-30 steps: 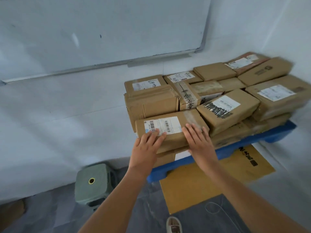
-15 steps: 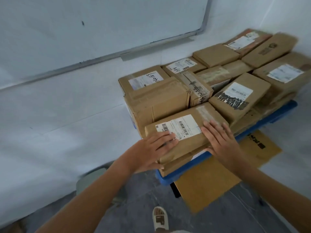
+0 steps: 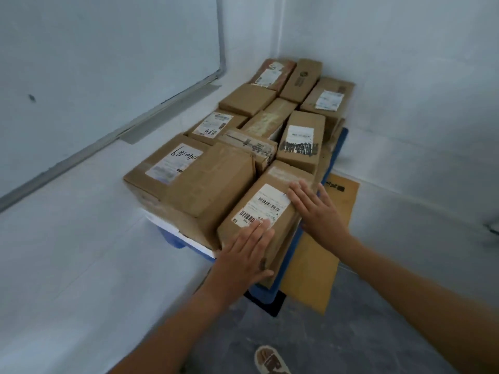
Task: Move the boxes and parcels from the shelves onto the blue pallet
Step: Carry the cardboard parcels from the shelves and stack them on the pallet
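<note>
A brown cardboard box [image 3: 280, 182] with a barcode label lies at the near corner of the stack on the blue pallet [image 3: 172, 240]. My left hand [image 3: 243, 255] lies flat on the box's near end, fingers straight and thumb along its side. My right hand [image 3: 317, 211] rests flat on its right edge, fingers straight. Several other brown boxes fill the pallet behind it, among them a large box [image 3: 186, 182] with handwritten numbers and one [image 3: 301, 141] with a scribbled-over label.
The pallet stands in a corner of white walls, a whiteboard [image 3: 108, 49] on the left one. A flat piece of yellow-brown cardboard [image 3: 318, 268] lies on the grey floor under the pallet's right side. My shoe [image 3: 271, 360] shows at the bottom.
The view has swung round to the pallet's left end. Both hands stayed flat on the barcode box, the left sliding to its near end; the grey stool has left the view.
</note>
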